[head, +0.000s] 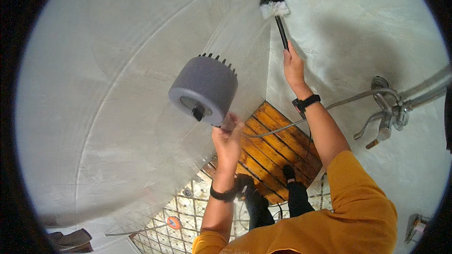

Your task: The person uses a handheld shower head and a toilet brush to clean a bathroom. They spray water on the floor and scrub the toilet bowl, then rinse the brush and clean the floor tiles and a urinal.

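My left hand (227, 144) grips the handle of a large grey-purple hand shower (206, 88), held up in front of the left wall panel. Water streams from its dark nozzles towards the far corner. Farther up, my right hand (293, 66) is closed around the black handle of a scrubbing brush (281, 33). Black bristles with white foam on them meet the wall at the corner seam. The left wall (141, 112) looks wet, with streaks of water. A flexible metal hose (277, 130) runs from near my left hand, passing behind my right forearm.
A metal mixer tap (385, 112) juts from the right wall, with the hose joined to it. My feet are on an orange-brown slatted wooden platform (279, 137). Beyond it lies patterned tile flooring (187, 215), with an orange round object (173, 223) on a thin rod. Dark cloth (72, 240) shows lower left.
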Demonstrator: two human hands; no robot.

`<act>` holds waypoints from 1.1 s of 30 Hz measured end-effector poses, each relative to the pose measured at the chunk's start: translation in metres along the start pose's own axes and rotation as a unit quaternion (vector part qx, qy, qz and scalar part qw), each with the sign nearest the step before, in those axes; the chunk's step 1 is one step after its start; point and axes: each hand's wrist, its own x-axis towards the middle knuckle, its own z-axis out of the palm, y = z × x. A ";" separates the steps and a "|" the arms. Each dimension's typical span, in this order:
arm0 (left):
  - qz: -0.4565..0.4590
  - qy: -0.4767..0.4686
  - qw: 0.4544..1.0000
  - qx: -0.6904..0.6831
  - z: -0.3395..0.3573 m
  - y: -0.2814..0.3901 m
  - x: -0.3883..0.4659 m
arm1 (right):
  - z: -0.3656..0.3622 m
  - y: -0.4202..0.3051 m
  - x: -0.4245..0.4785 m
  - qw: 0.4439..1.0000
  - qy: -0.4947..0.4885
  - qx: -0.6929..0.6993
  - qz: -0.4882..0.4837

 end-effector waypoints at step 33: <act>-0.157 -0.391 0.847 0.326 -0.116 -0.063 -0.078 | -0.412 0.004 -0.808 0.729 0.143 -0.065 0.666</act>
